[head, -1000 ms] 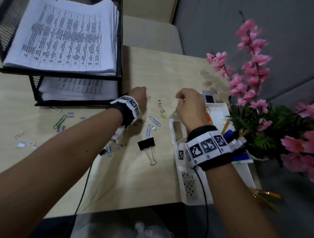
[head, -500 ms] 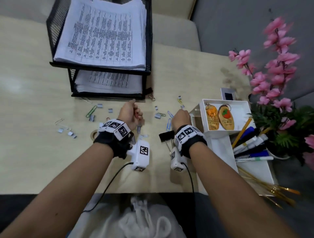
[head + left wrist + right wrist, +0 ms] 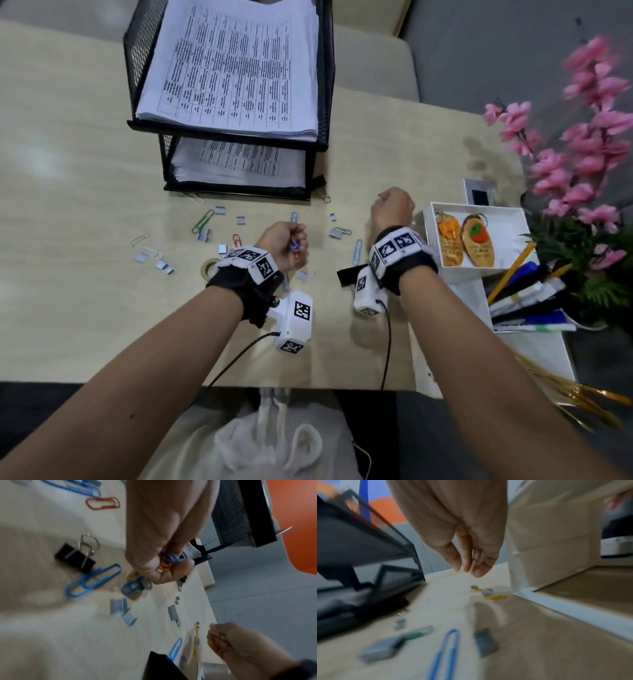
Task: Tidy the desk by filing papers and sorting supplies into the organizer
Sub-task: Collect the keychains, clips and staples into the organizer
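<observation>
My left hand (image 3: pixel 295 241) hovers low over the middle of the desk. It grips a small bunch of paper clips (image 3: pixel 169 561), blue and orange. My right hand (image 3: pixel 385 200) is farther back, beside the white organizer (image 3: pixel 428 219). In the right wrist view its fingers (image 3: pixel 476 566) point down close together, with nothing seen between them, above two yellow paper clips (image 3: pixel 494 597). Loose clips and staple strips lie scattered around, among them a blue clip (image 3: pixel 357 251) and a green clip (image 3: pixel 202 221). A black binder clip (image 3: pixel 346 275) lies under my right wrist.
A black mesh two-tier tray (image 3: pixel 323 85) holding printed papers (image 3: pixel 233 68) stands at the back. The organizer contains two keychains (image 3: pixel 478 246) and pens (image 3: pixel 527 294). Pink flowers (image 3: pixel 582 137) stand at the right. A tape roll (image 3: pixel 209 267) lies left of my left wrist.
My right hand has left the organizer, dropped to the desk, then moved forward along the organizer's side. My left hand drew back from the tray and still holds its clips.
</observation>
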`<state>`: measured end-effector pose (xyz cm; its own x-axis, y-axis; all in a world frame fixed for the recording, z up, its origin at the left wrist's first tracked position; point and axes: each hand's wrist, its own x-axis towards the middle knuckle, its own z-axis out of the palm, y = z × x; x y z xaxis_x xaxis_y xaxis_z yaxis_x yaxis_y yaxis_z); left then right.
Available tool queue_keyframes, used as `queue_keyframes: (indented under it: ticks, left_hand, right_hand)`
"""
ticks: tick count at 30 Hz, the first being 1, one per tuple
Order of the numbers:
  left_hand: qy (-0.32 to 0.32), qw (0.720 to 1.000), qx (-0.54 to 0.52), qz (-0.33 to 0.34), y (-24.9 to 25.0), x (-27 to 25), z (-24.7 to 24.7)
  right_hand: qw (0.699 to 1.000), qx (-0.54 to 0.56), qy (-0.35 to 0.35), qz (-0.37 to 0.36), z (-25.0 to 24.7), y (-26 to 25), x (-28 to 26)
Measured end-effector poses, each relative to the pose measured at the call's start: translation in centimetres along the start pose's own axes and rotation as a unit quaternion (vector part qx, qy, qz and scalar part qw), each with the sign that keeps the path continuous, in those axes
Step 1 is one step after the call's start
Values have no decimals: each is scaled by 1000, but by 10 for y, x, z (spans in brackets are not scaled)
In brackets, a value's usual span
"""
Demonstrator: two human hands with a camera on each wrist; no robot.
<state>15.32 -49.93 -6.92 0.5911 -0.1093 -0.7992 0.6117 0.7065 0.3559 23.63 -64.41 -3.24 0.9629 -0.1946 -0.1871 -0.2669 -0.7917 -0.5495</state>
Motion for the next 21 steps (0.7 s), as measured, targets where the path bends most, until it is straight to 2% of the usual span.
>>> queue_keyframes:
  ticks: [5,9,12,15,18,19,21]
  left_hand:
    - [-23,998,45,33,6,-5,-16]
    - [-6,998,47,29,8,-7,-26]
    - [13,998,51,36,5,-10,-20]
    - [9,999,32,43,-1,-7,-8]
    - [-19,999,17,25,-10,-2,3]
    - [-26,999,19,17,-13,1,6]
    - [-30,999,18,1,-18,5,10]
  right_hand:
    - [992,-115,-49,15,18,10,15]
    - [990,-130,-62,8,23,12,0]
    - [990,-100,-98,2,21,12,-10]
    - [994,-44,-81,-54,16,9,-29]
    - [986,27,-116,-113,14,4,-62]
    - [984,48,-123,-119,12,5,-69]
    - [988,82,-102,-86,4,13,-67]
